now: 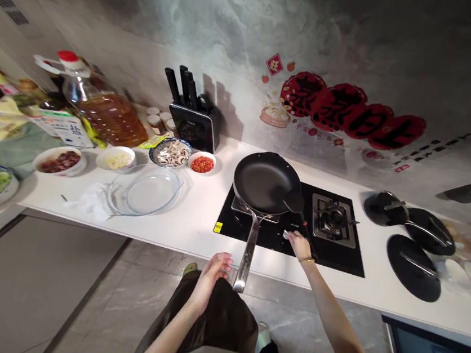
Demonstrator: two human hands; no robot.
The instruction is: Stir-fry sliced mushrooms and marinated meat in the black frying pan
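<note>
My right hand is closed around a stove knob at the front of the black gas cooktop. Free of any object, my left hand hovers at the counter's front edge with its fingers loosely apart, just left of the pan handle. A black frying pan sits on the left burner, its metal handle reaching out over the counter edge. Inside the pan's right side rests the head of a black spatula; its handle runs down behind my right hand. The right burner is bare.
Left of the cooktop stand a glass dish, bowls of chopped red chili, sliced mushrooms, garlic and meat. Behind them are a knife block and an oil jug. Black lids lie at right.
</note>
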